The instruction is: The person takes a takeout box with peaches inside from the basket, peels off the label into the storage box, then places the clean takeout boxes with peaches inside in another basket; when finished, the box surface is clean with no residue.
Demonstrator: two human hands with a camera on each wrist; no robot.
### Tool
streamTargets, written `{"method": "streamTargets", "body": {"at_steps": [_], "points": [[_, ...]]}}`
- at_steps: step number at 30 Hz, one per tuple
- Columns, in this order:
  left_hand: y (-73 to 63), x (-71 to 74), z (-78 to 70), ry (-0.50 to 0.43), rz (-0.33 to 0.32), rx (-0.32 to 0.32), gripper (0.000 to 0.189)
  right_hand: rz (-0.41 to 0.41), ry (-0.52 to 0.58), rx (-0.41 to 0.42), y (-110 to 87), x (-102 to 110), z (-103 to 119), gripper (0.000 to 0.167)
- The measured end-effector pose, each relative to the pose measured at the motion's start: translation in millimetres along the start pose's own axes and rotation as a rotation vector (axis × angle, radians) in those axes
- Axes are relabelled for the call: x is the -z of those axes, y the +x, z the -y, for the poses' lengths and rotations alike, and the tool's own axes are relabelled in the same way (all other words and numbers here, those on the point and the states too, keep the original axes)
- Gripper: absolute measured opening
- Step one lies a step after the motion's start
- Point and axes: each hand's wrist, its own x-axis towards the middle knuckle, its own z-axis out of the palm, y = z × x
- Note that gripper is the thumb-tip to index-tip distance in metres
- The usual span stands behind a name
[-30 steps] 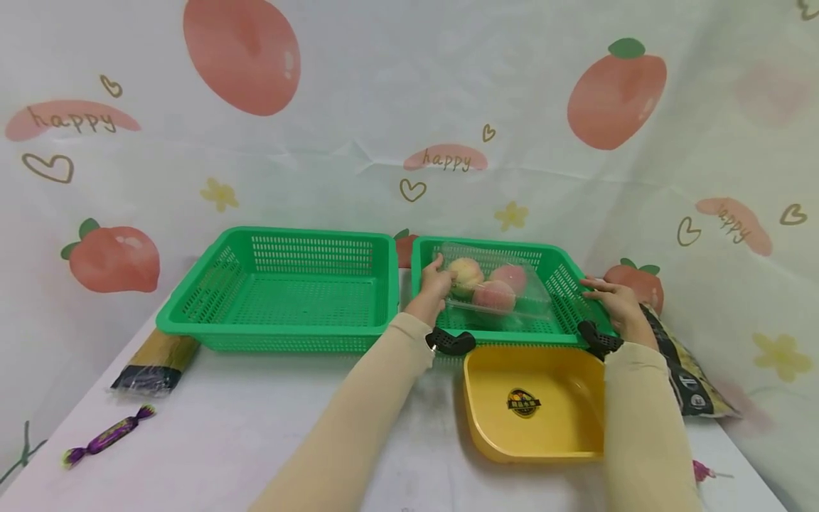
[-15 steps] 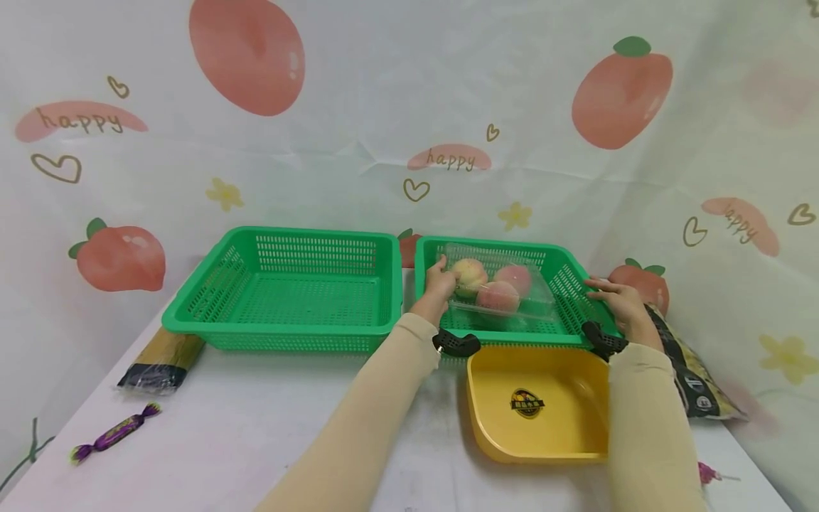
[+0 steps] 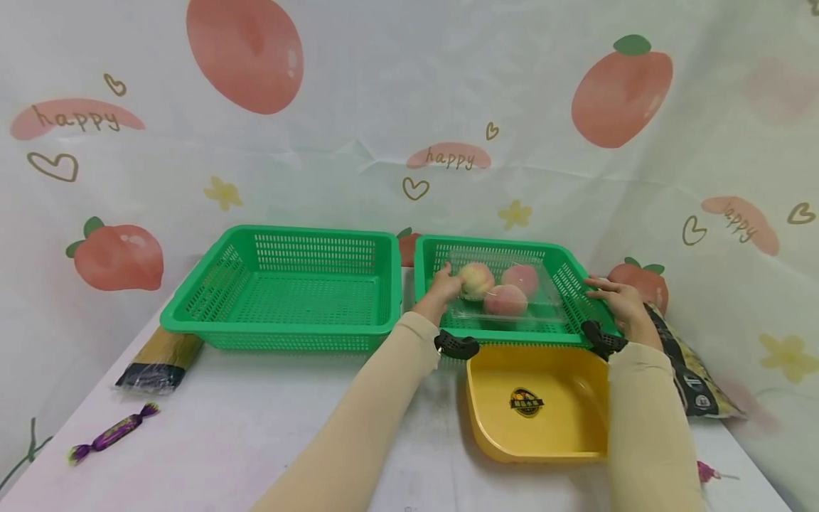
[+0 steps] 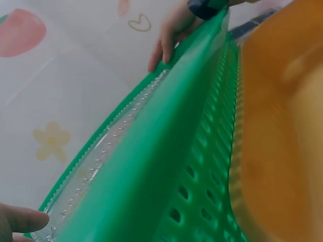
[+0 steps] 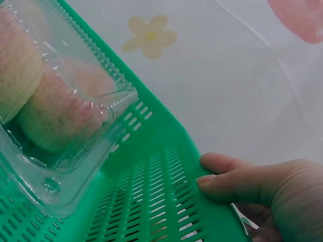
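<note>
In the head view, a clear plastic box (image 3: pixel 549 293) with three peaches (image 3: pixel 505 301) inside lies in the right green basket (image 3: pixel 512 334). My left hand (image 3: pixel 443 290) holds the box by its left end; in the left wrist view a finger (image 4: pixel 28 220) shows against the box's edge. On the basket's right side, my right hand (image 3: pixel 619 304) grips the rim. The right wrist view has its thumb (image 5: pixel 214 185) on the inner side of the rim and other fingers outside. One box corner (image 5: pixel 63 199) shows there, apart from that hand.
Left of it stands a second green basket (image 3: pixel 307 330). A yellow basin (image 3: pixel 563 412) sits in front of the right basket, partly behind the right sleeve. Dark-and-gold packages (image 3: pixel 160 363) lie at left and right. A purple wrapped candy (image 3: pixel 115 432) lies front left, a pink lollipop (image 3: pixel 707 471) front right.
The box has settled lower and flatter in the right basket and shifted slightly right, with my left hand on its end. My right hand has stayed on the rim.
</note>
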Motion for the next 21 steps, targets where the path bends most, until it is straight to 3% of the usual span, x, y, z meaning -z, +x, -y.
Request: {"method": "streamTargets", "body": {"at_steps": [8,14,21], "points": [[-11.0,-0.1,-1.6,-0.038,-0.029,-0.051,0.062,0.006,0.009,0.004,0.9,-0.3,1.7,0.047],[-22.9,-1.8,-4.9,-0.063,0.032,-0.064,0.064,0.007,0.011,0.005,1.7,2.4,-0.7,0.047],[-28.7,2.3,-3.1,-0.124,0.051,-0.087,0.065,0.011,0.013,0.011,2.7,1.8,-1.7,0.047]]}}
